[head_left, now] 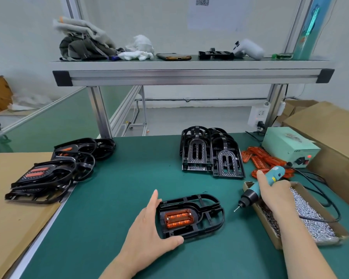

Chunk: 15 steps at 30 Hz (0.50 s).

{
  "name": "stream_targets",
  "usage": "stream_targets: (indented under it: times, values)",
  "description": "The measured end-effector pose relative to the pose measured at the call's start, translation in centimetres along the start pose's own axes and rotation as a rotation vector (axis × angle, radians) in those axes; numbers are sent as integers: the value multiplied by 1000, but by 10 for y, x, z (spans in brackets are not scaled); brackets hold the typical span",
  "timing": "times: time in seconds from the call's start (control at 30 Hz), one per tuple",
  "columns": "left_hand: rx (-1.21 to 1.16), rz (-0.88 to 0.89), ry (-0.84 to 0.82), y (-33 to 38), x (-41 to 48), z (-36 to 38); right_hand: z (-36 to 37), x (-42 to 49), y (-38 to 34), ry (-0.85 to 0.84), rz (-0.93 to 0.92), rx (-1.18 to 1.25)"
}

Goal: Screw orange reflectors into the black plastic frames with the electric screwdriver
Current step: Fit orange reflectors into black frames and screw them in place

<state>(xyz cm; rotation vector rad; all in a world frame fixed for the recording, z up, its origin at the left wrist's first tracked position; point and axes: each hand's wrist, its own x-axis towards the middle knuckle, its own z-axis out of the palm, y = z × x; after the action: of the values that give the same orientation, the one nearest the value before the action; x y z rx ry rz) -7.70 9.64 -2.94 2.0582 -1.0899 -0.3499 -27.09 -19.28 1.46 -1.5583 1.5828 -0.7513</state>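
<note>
factory assembly bench: aluminium-frame shelf (pixel 191 74), stacked black frames (pixel 210 156), screw tray (pixel 302 216).

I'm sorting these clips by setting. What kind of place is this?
Most likely a small factory assembly bench: stacks of black frames on a green mat, a box of screws, and an aluminium shelf overhead.

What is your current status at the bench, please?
Left hand steadying black frame, orange reflector seated. Right hand gripping screwdriver, bit off the frame. Nothing between them.
</note>
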Motion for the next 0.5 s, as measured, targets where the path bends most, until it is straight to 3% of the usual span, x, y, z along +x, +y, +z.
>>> stream_targets:
  times: [0.2, 0.5]
  values:
    - [-137, -6, 48, 0, -3, -2, -2, -7, 10, 125, -128, -170]
    - [-466, -64, 143, -7, 1, -6, -2, -16, 12, 282, -302, -62]
